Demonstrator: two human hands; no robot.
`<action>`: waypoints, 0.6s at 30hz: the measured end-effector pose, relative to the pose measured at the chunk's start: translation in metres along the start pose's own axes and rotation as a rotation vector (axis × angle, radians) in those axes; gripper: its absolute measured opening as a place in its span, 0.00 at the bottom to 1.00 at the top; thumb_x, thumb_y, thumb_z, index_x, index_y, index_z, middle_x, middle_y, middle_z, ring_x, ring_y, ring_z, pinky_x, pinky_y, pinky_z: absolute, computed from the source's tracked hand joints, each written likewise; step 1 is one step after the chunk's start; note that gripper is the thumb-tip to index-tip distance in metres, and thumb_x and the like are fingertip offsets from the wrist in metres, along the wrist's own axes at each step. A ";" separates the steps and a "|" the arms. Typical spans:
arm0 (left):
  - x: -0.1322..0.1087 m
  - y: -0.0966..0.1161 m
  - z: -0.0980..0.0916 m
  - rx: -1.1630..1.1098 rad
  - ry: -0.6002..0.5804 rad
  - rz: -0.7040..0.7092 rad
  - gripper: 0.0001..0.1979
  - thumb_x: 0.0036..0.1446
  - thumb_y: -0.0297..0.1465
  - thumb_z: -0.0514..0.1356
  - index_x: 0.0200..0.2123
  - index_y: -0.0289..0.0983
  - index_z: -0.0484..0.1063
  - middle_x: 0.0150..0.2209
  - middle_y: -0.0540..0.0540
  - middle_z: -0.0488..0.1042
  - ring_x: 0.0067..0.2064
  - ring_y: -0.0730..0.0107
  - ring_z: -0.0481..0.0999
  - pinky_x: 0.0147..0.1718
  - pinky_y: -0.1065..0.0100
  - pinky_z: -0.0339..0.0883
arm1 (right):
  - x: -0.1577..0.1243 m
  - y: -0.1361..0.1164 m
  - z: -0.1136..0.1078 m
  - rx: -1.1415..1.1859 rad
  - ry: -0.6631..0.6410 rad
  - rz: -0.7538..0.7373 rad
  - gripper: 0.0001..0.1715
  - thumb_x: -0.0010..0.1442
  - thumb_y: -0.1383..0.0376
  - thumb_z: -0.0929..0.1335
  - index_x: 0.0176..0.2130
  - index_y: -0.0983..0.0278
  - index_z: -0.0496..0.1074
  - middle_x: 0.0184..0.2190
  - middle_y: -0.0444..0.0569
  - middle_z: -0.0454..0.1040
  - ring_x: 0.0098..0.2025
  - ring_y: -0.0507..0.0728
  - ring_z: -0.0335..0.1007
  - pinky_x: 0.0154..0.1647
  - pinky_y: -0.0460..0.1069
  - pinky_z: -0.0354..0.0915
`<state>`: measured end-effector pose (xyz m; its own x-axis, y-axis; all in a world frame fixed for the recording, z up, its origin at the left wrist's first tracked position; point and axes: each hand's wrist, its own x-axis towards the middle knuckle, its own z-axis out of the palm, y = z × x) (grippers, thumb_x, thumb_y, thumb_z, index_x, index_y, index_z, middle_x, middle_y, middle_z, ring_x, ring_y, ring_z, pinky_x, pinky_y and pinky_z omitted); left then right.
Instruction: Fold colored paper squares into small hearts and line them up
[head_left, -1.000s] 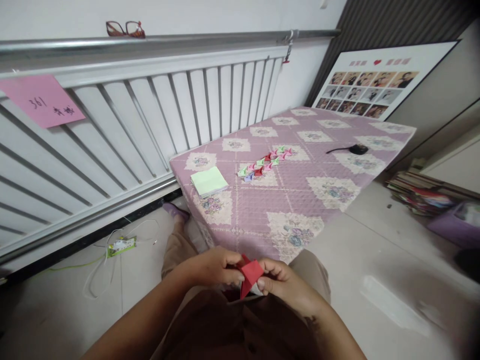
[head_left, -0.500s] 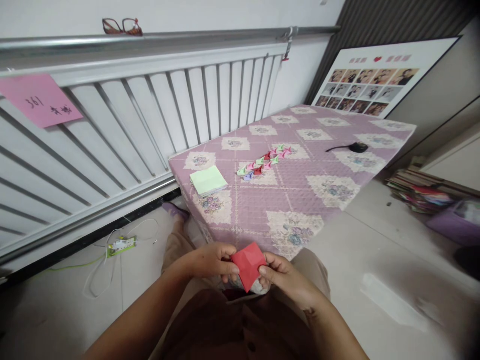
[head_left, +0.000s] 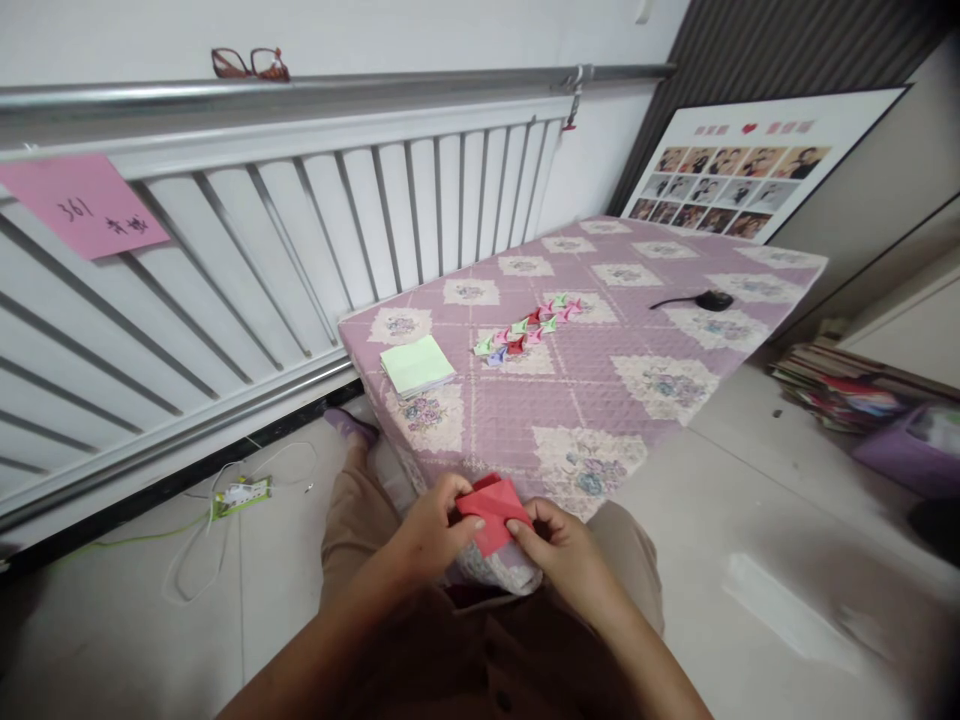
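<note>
A folded piece of red paper is held between both hands just off the near edge of the table. My left hand pinches its left side, thumb on top. My right hand grips its right side, with the thumb pressed on the front face. Beyond the hands, several small folded paper figures in red, pink, green and blue stand in two slanting rows on the tablecloth. Left of them lies a stack of pale green square paper.
A floral purple tablecloth covers the table, which abuts a white radiator. On it, further right, is a black object with a cord. Glasses rest above the pipe. A power strip with cables lies on the floor.
The red paper has turned from a pointed diamond to a squarer shape, with a flap standing up at its top edge. Both hands have shifted slightly with it and still hold it.
</note>
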<state>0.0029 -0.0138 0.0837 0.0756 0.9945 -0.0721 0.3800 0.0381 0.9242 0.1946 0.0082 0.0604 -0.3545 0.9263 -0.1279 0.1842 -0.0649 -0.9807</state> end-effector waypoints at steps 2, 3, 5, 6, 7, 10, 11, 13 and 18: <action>-0.001 -0.004 0.008 -0.138 0.081 -0.030 0.21 0.49 0.25 0.58 0.49 0.36 0.63 0.27 0.54 0.65 0.28 0.74 0.64 0.29 0.71 0.58 | 0.000 -0.001 0.002 -0.018 0.039 -0.017 0.19 0.55 0.51 0.68 0.26 0.63 0.66 0.23 0.40 0.62 0.25 0.49 0.55 0.25 0.45 0.54; -0.002 -0.005 0.012 -0.211 0.111 -0.055 0.26 0.50 0.24 0.58 0.53 0.36 0.59 0.27 0.54 0.66 0.28 0.74 0.64 0.30 0.71 0.59 | 0.000 -0.002 0.002 -0.028 0.052 -0.024 0.18 0.55 0.51 0.67 0.27 0.63 0.66 0.23 0.41 0.63 0.26 0.50 0.55 0.26 0.45 0.55; -0.004 -0.006 0.020 -0.385 0.148 -0.113 0.30 0.51 0.25 0.59 0.58 0.37 0.55 0.30 0.52 0.70 0.30 0.74 0.67 0.31 0.71 0.61 | 0.000 -0.002 0.003 -0.051 0.074 -0.042 0.18 0.56 0.51 0.67 0.27 0.63 0.67 0.23 0.41 0.64 0.26 0.50 0.57 0.26 0.45 0.56; -0.006 -0.005 0.024 -0.489 0.144 -0.140 0.29 0.51 0.26 0.59 0.57 0.37 0.56 0.34 0.50 0.71 0.32 0.74 0.68 0.32 0.72 0.62 | 0.000 -0.002 0.004 -0.066 0.083 -0.056 0.18 0.56 0.51 0.66 0.27 0.63 0.68 0.23 0.41 0.64 0.26 0.51 0.57 0.27 0.45 0.56; -0.007 -0.005 0.028 -0.595 0.127 -0.172 0.27 0.52 0.28 0.60 0.56 0.37 0.58 0.37 0.47 0.72 0.33 0.74 0.69 0.33 0.72 0.63 | -0.001 -0.003 0.004 -0.084 0.094 -0.072 0.18 0.57 0.51 0.66 0.27 0.63 0.68 0.23 0.42 0.65 0.26 0.51 0.58 0.27 0.45 0.56; -0.012 -0.006 0.040 -0.794 0.047 -0.289 0.21 0.51 0.36 0.62 0.47 0.34 0.67 0.37 0.46 0.72 0.32 0.75 0.69 0.30 0.73 0.63 | -0.002 -0.004 0.004 -0.148 0.119 -0.111 0.17 0.58 0.53 0.65 0.27 0.63 0.69 0.23 0.42 0.66 0.27 0.52 0.59 0.28 0.45 0.57; -0.013 -0.006 0.043 -0.818 0.028 -0.318 0.21 0.49 0.38 0.64 0.44 0.33 0.69 0.35 0.47 0.71 0.31 0.75 0.68 0.29 0.73 0.63 | -0.003 -0.004 0.005 -0.170 0.122 -0.119 0.17 0.58 0.53 0.66 0.27 0.63 0.68 0.23 0.43 0.66 0.28 0.52 0.59 0.28 0.45 0.58; -0.014 -0.008 0.047 -0.819 0.025 -0.335 0.20 0.47 0.39 0.65 0.40 0.31 0.71 0.30 0.48 0.70 0.29 0.75 0.67 0.28 0.73 0.62 | -0.005 -0.006 0.005 -0.211 0.122 -0.131 0.16 0.58 0.54 0.65 0.26 0.62 0.68 0.22 0.43 0.66 0.27 0.52 0.59 0.28 0.46 0.58; -0.012 -0.011 0.047 -0.567 0.067 -0.301 0.13 0.50 0.36 0.62 0.34 0.32 0.74 0.23 0.51 0.68 0.26 0.75 0.65 0.28 0.72 0.62 | -0.007 -0.011 0.004 -0.264 0.095 -0.166 0.14 0.59 0.55 0.65 0.29 0.62 0.70 0.26 0.44 0.69 0.30 0.53 0.63 0.31 0.46 0.60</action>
<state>0.0410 -0.0306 0.0569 -0.0229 0.9357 -0.3521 -0.1716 0.3433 0.9234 0.1910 0.0009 0.0716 -0.3148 0.9475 0.0567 0.3673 0.1767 -0.9131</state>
